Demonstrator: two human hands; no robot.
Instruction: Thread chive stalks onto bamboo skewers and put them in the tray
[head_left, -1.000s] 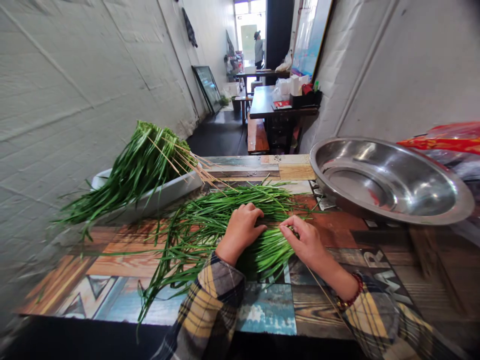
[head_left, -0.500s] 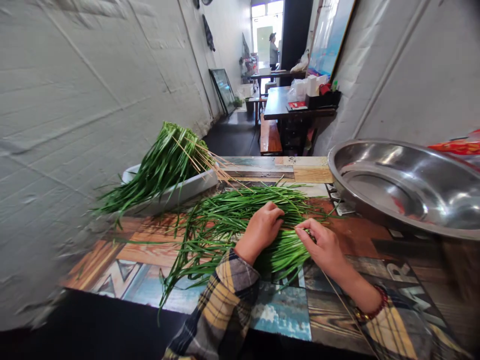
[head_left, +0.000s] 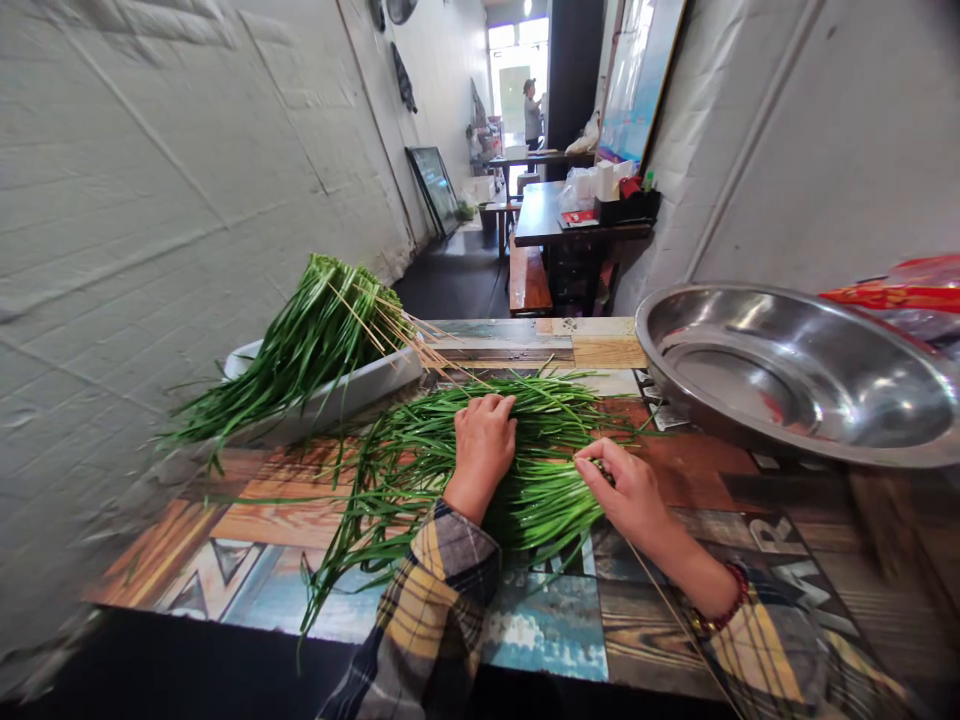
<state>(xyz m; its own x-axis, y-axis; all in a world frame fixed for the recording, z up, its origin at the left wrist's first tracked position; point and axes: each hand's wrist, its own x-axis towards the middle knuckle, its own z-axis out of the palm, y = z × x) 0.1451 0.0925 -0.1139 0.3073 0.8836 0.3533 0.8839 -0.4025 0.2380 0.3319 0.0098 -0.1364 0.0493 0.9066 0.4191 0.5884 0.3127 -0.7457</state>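
A loose pile of long green chives (head_left: 450,450) lies across the patterned table (head_left: 255,520). My left hand (head_left: 484,440) rests palm down on the pile, fingers stretched out and reaching toward its far side. My right hand (head_left: 626,490) pinches the cut ends of some chives at the pile's right edge, and a thin bamboo skewer (head_left: 664,610) runs from it back along my forearm. Both sleeves are yellow and dark plaid; a red bead bracelet sits on my right wrist.
A white tray (head_left: 352,385) at the left holds chives threaded on skewers, leaning on the wall. A large steel basin (head_left: 795,370) stands at the right, with a red plastic bag (head_left: 907,295) behind it. Further tables, a bench and a standing person are far down the room.
My left hand has slid forward and flattened over the chives, where it was curled beside the right hand. My right hand keeps its pinch. The camera view has shifted slightly.
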